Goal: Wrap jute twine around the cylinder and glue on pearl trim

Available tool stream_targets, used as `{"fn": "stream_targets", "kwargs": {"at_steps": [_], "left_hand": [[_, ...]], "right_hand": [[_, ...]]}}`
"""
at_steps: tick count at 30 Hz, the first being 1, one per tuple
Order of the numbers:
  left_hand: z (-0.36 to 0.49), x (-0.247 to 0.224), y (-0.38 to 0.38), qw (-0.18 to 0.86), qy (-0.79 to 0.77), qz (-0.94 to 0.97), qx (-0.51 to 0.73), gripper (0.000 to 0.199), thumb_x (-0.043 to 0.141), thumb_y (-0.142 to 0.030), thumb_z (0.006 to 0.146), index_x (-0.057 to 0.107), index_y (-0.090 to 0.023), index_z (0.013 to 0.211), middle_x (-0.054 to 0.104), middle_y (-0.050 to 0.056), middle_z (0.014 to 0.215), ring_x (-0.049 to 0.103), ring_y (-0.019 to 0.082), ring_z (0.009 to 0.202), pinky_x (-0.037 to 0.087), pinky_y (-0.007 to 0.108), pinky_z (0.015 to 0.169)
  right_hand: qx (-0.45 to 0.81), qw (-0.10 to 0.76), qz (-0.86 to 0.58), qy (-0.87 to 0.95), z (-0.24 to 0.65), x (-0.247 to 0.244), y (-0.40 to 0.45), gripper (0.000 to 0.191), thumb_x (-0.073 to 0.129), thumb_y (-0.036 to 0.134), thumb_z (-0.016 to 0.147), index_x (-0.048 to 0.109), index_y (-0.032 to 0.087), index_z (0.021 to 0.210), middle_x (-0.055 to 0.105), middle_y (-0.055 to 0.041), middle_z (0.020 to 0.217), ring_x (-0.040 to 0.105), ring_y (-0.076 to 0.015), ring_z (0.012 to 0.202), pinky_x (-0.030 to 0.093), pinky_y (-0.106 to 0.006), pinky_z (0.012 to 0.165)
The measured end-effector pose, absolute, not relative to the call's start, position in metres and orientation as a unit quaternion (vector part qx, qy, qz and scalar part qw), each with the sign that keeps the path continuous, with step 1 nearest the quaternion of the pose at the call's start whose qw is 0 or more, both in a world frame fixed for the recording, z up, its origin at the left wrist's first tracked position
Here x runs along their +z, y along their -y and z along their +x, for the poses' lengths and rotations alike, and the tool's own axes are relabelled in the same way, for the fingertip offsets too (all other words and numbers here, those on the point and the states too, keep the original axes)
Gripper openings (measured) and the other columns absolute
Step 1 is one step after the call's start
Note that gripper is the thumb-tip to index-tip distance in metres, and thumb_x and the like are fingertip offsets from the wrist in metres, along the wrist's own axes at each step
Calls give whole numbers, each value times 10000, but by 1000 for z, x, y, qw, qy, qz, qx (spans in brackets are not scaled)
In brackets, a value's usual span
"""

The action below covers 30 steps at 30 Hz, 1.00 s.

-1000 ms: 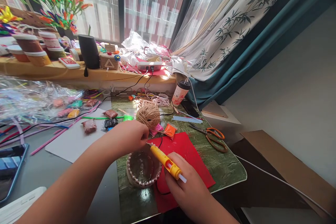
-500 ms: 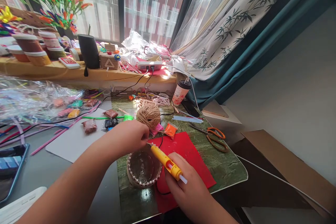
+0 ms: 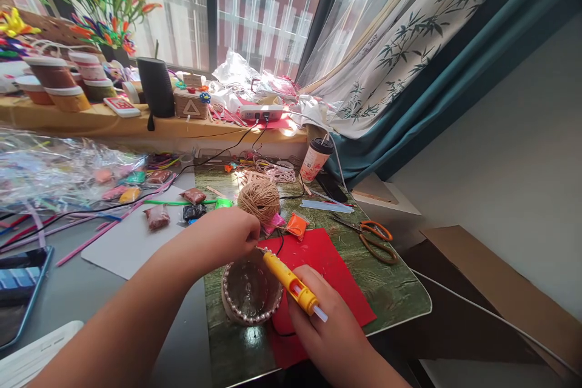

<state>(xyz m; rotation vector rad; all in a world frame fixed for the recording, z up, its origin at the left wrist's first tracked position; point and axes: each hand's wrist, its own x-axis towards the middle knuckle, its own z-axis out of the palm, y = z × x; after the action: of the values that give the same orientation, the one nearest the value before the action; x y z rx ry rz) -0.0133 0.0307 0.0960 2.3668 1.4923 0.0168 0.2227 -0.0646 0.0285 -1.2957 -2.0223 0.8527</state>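
Right hand [image 3: 328,328] grips one yellow glue gun [image 3: 287,280], nozzle aimed up-left. Left hand [image 3: 226,236] pinched shut at nozzle tip, over far rim of one bead-rimmed bowl [image 3: 251,293]. Beyond left hand: one twine ball [image 3: 259,199]. Far right: one scissors [image 3: 371,240].

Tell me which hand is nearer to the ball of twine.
Left. The left hand sits just in front of the ball of twine, almost touching it; the right hand, holding the yellow glue gun, is farther back.

Twine ball [image 3: 259,199] and scissors [image 3: 370,239] border the bare red sheet [image 3: 334,285].
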Motion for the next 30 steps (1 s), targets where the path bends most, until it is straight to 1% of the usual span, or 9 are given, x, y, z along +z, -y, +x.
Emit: {"fn": "stream_targets", "kwargs": {"at_steps": [4,8,14,20,30], "left_hand": [[-12,97,-30,169,-523,835,4,219,582,-248,831,799,-278,820,785,26,782,581,184,637,312,313,561],[-12,96,-31,164,-523,836,4,217,584,-256,833,800,-280,837,785,23,788,586,187,643,316,312,562],[-14,97,-30,172,-522,835,4,202,599,-255,828,798,-291,844,791,11,794,608,191,658,327,314,567],[-14,97,-30,178,-520,836,9,204,611,-244,840,809,-288,857,799,26,818,627,201,678,342,320,578],[-13,98,-30,176,-521,835,3,213,613,-243,850,823,-273,869,797,41,811,631,203,673,327,320,569]], "right_hand": [[307,284,-491,764,222,30,65,125,504,133,944,558,246,942,639,-18,895,624,-198,771,490,-296,698],[286,280,-491,774,222,27,66,120,503,144,937,563,242,971,671,-44,946,658,-216,803,486,-310,687],[278,295,-488,773,223,25,67,126,507,131,934,556,246,954,680,-48,958,666,-215,813,486,-303,677],[279,288,-487,776,221,28,66,122,506,127,928,544,243,931,642,-22,878,629,-200,740,475,-302,661],[275,284,-494,774,222,26,67,123,513,126,914,522,248,907,619,-8,853,608,-192,721,466,-290,657]]}}
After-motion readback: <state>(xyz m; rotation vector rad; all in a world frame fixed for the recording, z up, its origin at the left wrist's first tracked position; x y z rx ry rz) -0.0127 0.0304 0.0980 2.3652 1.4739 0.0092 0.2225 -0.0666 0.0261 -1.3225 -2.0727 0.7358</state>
